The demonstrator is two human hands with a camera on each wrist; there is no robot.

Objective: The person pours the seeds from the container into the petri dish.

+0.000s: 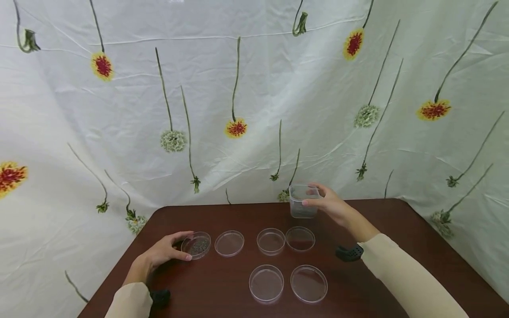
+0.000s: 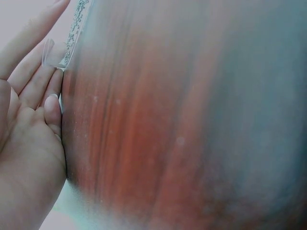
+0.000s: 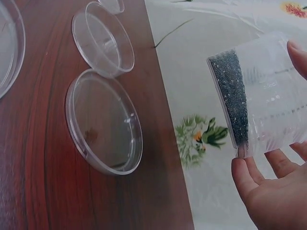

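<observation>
In the head view my left hand (image 1: 165,251) holds a clear petri dish (image 1: 200,245) at its left side, thumb at the near edge and fingers at the far edge. Small dark grains lie in that dish, which sits on the table. The left wrist view shows only the edge of the dish (image 2: 72,40) beside the fingers. Over the table's far edge, my right hand (image 1: 332,205) grips a clear plastic container (image 1: 303,205) by its side. A layer of tiny dark grains (image 3: 230,96) covers the container's bottom in the right wrist view.
Right of the held dish stands another petri dish (image 1: 229,244). Two more, a middle dish (image 1: 271,241) and a right dish (image 1: 300,239), sit side by side. Nearer are a front-left dish (image 1: 266,284) and a front-right dish (image 1: 309,284). A flowered cloth (image 1: 258,168) hangs behind the brown table (image 1: 222,287).
</observation>
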